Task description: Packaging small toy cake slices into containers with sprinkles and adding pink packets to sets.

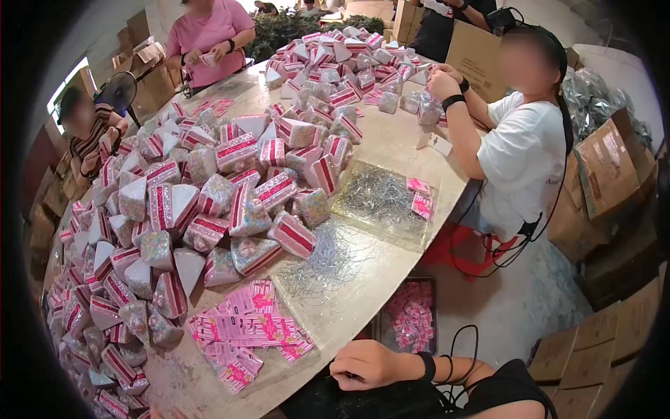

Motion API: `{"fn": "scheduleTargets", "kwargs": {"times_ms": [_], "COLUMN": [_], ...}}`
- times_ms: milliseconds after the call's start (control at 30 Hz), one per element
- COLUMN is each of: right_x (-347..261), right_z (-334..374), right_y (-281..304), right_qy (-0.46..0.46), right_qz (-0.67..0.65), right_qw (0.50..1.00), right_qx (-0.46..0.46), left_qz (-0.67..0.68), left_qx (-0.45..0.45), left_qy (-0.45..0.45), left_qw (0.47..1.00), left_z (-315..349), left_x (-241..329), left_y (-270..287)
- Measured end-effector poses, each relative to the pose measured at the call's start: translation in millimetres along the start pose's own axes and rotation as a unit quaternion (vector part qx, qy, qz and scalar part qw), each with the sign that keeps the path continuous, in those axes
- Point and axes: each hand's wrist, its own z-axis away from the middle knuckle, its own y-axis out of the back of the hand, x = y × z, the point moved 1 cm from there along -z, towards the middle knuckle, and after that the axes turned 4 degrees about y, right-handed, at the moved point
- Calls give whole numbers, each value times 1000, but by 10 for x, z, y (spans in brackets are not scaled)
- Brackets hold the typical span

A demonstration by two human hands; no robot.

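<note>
My right hand (366,364) comes in from the lower right, a black band on its wrist, and hovers over dark cloth by the near table edge. Its fingers are curled in; whatever they may hold is hidden. Only a sliver of my left hand (164,413) shows at the bottom edge, beside the heap, and its fingers cannot be made out. Between the hands lies a spread of pink-and-white printed cards (251,332). Glittery cake-slice ornaments (234,150) with pink and white stripes are piled high along the left. Loose silver strings (328,258) lie beyond the cards.
A shallow tray (370,199) holds more silver strings and pink cards. Below the table edge stands a bin of small pink pieces (413,318). Several co-workers sit or stand around the table, one in a white shirt (527,140) at the right. Cardboard boxes (600,335) line the right side.
</note>
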Motion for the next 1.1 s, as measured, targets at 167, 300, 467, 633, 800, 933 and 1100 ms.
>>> {"fn": "scheduleTargets", "kwargs": {"times_ms": [167,300,467,633,800,933,1100], "right_x": [2,-23,-4,-31,-49,-43,-81], "right_z": [-72,-94,-90,-116,-216,-307,-443], "right_y": [-41,-27,6,23,40,54,167], "right_qy": [19,21,13,7,28,32,26], "right_qz": [-26,-27,2,0,-22,-44,-67], "right_qw": [999,999,1000,1000,998,996,990], "right_qx": [0,-6,0,-6,45,75,125], "left_qz": [-216,-255,-239,-366,-177,-188,-168], "left_qx": [25,-13,-34,-23,-61,41,80], "left_qy": [62,152,178,264,294,218,246], "left_qw": [974,955,954,892,937,957,951], "left_z": [-42,5,118,164,156,140,205], "left_x": [-662,-736,-927,-766,-1040,-1006,-1394], "left_y": [-107,-171,-306,-315,-374,-389,-691]}}
